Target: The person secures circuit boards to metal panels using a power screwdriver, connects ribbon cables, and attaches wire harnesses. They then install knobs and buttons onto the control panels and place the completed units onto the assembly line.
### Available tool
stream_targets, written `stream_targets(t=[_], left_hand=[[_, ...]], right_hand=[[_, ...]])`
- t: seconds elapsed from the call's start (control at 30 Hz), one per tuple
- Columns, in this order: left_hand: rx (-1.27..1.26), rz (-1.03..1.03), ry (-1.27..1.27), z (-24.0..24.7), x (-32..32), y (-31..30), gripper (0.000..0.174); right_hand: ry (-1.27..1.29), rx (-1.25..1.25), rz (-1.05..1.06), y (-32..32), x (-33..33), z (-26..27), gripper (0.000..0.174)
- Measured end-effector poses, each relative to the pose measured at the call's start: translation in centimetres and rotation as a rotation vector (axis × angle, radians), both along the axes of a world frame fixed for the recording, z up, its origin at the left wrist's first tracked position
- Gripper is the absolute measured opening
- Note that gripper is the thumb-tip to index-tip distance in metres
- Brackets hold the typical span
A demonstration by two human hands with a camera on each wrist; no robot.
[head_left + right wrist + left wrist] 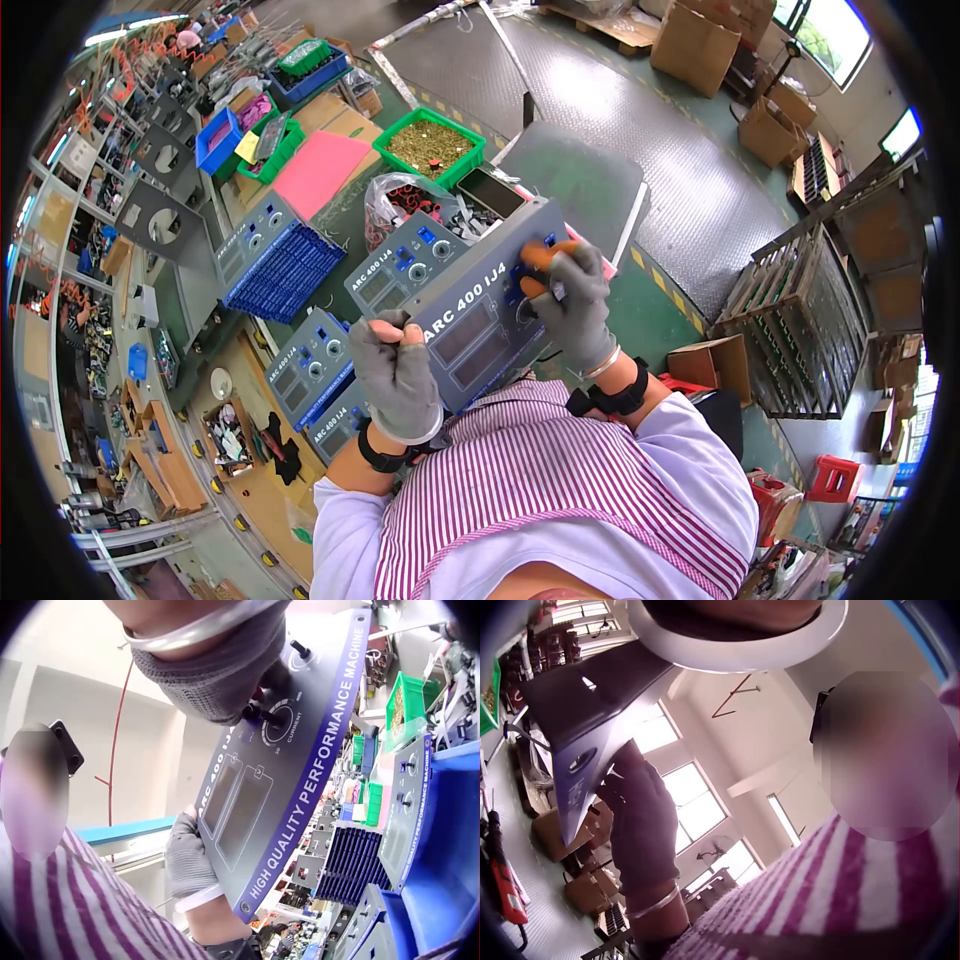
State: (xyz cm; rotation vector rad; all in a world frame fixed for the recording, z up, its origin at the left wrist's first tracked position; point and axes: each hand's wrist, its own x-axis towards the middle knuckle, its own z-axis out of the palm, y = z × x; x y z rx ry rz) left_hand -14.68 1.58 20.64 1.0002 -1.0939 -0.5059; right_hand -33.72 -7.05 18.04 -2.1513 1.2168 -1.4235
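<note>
Both hands, in grey gloves with bare fingertips, hold up a grey welding-machine front panel [465, 345] marked ARC 400 IJ4, tilted before the striped apron. My left hand [397, 385] grips its left end, thumb and fingers curled at the edge. Over the panel's other end is my right hand [582, 315], fingers bent in at the controls. In the right wrist view this right hand [217, 679] reaches a black shaft [276, 718] at the CURRENT dial; its fingertips are partly hidden. Another black shaft [300, 649] stands farther along the panel.
Similar panels [405, 262] lie beside the held one, with a stack of blue-edged panels [285, 275] farther left. Behind are a green bin [430, 145] of small brass-coloured parts, a plastic bag [395, 205] of red and black pieces and a pink sheet [320, 172].
</note>
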Motion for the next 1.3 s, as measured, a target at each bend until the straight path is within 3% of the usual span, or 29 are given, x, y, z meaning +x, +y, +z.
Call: stream_targets(t=[0.07, 0.17, 0.27, 0.47, 0.63, 0.73, 0.8, 0.93, 1.03, 1.1, 1.17, 1.2, 1.23, 1.27, 1.3], left_hand=[[-0.041, -0.014, -0.080, -0.1, 0.0, 0.7, 0.019], [-0.164, 0.001, -0.323, 0.1, 0.2, 1.7, 0.019], [-0.288, -0.002, -0.471, -0.1, 0.4, 2.4, 0.020], [-0.219, 0.069, -0.601, -1.0, 0.4, 3.2, 0.020], [0.053, 0.145, -0.364, -2.8, 0.7, 1.7, 0.008], [0.302, 0.199, -0.178, -6.0, 3.0, -0.3, 0.003], [0.385, 0.216, -0.069, -9.1, 4.7, -1.5, 0.007], [0.813, 0.196, -0.209, -11.6, 6.4, -1.5, 0.008], [0.880, 0.325, -0.526, -16.1, 7.9, -1.6, 0.011], [0.977, 0.370, -0.710, -14.5, 7.1, -1.6, 0.016], [0.987, 0.400, -0.973, -14.3, 6.6, -1.7, 0.019], [0.867, 0.482, -1.034, -14.7, 6.4, -1.6, 0.019], [0.832, 0.450, -1.006, -13.4, 6.5, -1.2, 0.024], [0.715, 0.554, -1.017, -13.1, 6.3, -0.9, 0.029], [0.771, 0.535, -0.986, -11.9, 6.2, -0.4, 0.031]], right_hand=[[-0.254, 0.226, -0.122, -0.2, 0.6, 0.5, 0.075], [-0.714, 0.553, 0.496, -3.0, -0.6, -0.3, 0.090], [-0.486, 0.589, 0.462, -3.1, -1.1, -0.5, 0.090], [-0.563, 0.694, 0.414, -1.3, -0.3, -1.5, 0.087], [-0.206, 0.707, 0.289, -2.0, -0.6, -4.6, 0.076], [0.097, 0.966, 0.272, -2.5, -0.5, -1.5, 0.058], [0.160, 0.997, 0.288, -3.9, -0.6, -4.4, 0.052], [0.316, 0.926, 0.274, -5.4, 1.4, -10.3, 0.042], [0.378, 0.859, 0.280, -5.9, 2.7, -11.6, 0.040], [0.399, 0.782, 0.312, -6.1, 3.2, -12.0, 0.038], [0.482, 0.754, 0.357, -7.3, 3.3, -14.3, 0.032], [0.453, 0.682, 0.356, -7.4, 3.4, -14.9, 0.031], [0.389, 0.739, 0.386, -7.7, 3.4, -15.5, 0.028], [0.374, 0.738, 0.396, -7.3, 3.9, -14.2, 0.025], [0.362, 0.769, 0.406, -8.4, 3.3, -16.6, 0.023]])
